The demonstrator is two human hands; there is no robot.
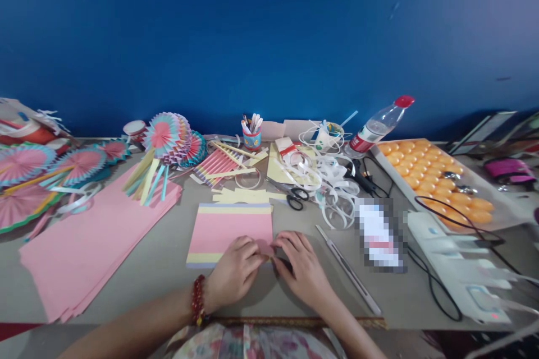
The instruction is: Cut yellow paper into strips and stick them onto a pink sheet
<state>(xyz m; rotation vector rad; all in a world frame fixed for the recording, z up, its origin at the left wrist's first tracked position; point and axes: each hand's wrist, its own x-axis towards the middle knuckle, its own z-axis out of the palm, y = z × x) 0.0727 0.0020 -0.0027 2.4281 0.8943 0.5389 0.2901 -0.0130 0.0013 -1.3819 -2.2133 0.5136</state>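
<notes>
A striped pink, yellow and lilac paper sheet lies flat on the grey table in front of me. My left hand, with a red bead bracelet at the wrist, pinches the sheet's near right edge. My right hand meets it there, fingers curled onto the same edge. A small fold of pink paper shows between the fingertips.
A stack of pink sheets lies at left, with folded paper fans behind it. Scissors, white paper strips, a metal ruler, a water bottle, an orange tray and black cables sit at right.
</notes>
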